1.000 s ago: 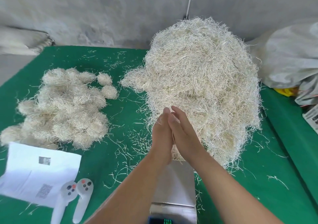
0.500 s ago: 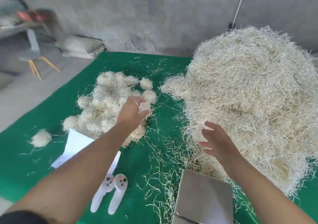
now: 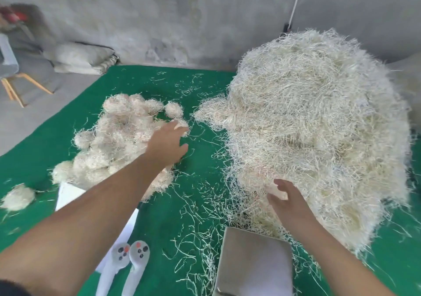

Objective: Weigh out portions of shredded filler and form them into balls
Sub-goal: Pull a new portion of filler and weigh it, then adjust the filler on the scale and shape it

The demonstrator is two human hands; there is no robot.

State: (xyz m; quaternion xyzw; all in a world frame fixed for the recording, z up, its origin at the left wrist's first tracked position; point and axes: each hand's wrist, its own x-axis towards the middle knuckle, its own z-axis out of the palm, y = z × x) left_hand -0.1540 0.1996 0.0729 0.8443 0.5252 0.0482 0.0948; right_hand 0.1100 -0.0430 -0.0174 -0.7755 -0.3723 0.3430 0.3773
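Observation:
A big heap of pale shredded filler [image 3: 319,125] fills the right of the green table [image 3: 200,172]. A pile of finished filler balls [image 3: 118,141] lies at the left. My left hand [image 3: 168,141] reaches out over that pile's right edge, fingers extended, with a small ball [image 3: 182,126] lying right at the fingertips. Down at the heap's near edge, my right hand [image 3: 287,197] is relaxed and spread, its fingers against the filler and holding nothing. The scale's steel platform [image 3: 252,266] sits bare just below that hand.
Two white controllers [image 3: 129,266] lie on a white paper sheet [image 3: 70,193] at the front left. One stray ball [image 3: 18,196] sits by the left edge. Loose strands litter the cloth between the piles. A sack [image 3: 82,59] and a chair [image 3: 13,77] stand beyond the table's far left.
My hands, pressed together over the scale a second ago, have parted. The left carried a ball to the pile and has opened beside it; the right moved onto the heap's near edge.

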